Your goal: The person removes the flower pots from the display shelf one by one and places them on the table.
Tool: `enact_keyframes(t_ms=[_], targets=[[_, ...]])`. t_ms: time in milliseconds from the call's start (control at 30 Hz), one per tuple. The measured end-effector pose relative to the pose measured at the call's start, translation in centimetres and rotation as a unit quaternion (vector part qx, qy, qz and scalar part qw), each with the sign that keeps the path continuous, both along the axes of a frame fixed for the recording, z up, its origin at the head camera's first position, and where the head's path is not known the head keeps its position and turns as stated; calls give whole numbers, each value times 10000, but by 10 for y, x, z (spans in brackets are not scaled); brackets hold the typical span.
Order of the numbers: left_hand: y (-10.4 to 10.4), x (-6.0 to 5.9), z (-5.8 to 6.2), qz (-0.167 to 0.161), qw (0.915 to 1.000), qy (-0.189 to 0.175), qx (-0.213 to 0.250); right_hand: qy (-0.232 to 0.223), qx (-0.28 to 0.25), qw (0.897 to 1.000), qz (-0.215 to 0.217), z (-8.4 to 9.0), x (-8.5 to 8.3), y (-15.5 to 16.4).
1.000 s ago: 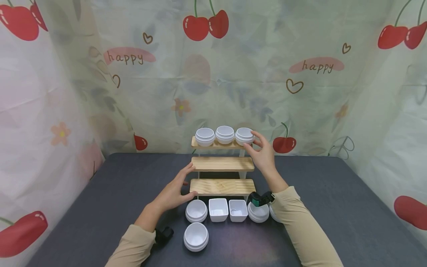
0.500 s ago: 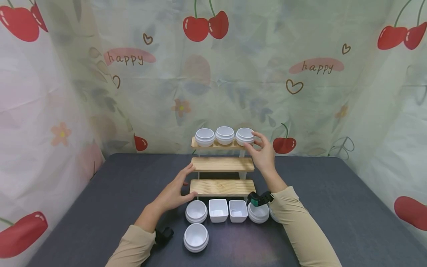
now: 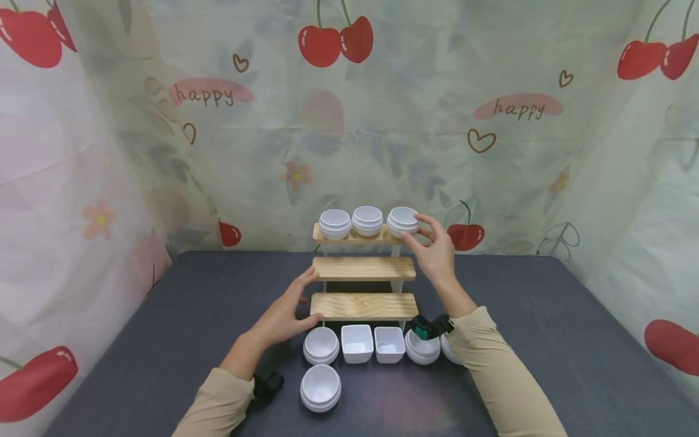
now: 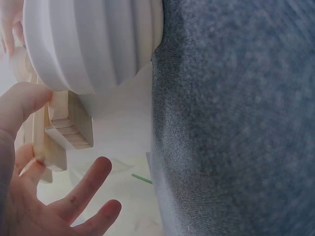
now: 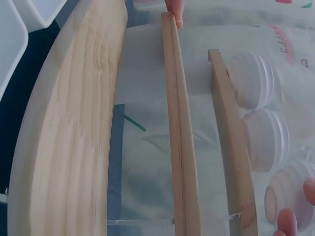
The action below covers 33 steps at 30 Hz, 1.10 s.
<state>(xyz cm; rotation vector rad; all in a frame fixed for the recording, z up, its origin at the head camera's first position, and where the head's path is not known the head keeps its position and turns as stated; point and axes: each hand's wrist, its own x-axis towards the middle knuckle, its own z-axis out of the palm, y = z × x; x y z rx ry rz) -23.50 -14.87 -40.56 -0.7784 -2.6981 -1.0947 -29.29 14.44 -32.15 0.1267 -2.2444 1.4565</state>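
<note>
Right hand at the right-end bowl on the top tier; left hand steadying the stand.

A three-tier wooden stand is seen on the dark worktop, its long axis running left to right across the view. Three white round bowls are lined along the top tier; the right-end bowl is touched by the right hand, fingertips curled at its rim and side, so the grip is lightly closed on it. The bowl lies up and to the left of that palm. The left hand is well apart from that bowl; its fingers are relaxed and spread against the left ends of the lower tiers, nothing held. More white bowls, round and square, are ranged on the worktop before the stand.
</note>
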Motion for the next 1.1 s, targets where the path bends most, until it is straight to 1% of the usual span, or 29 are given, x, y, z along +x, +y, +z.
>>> enact_keyframes(t_ms=[200,400,633,833,1100], targets=[[0,0,0,1,10000,-17,-15,1,65,10000,75,2,6,0],[0,-1,-1,19,10000,9,-53,-2,35,9997,249,5,12,-1],[-1,-1,-1,-15,10000,30,-13,77,64,9990,428,3,18,0],[-1,-1,-1,-45,10000,52,9,97,113,9983,555,4,27,-3],[-1,-1,-1,-44,10000,46,10,155,5,9975,695,5,34,-4]])
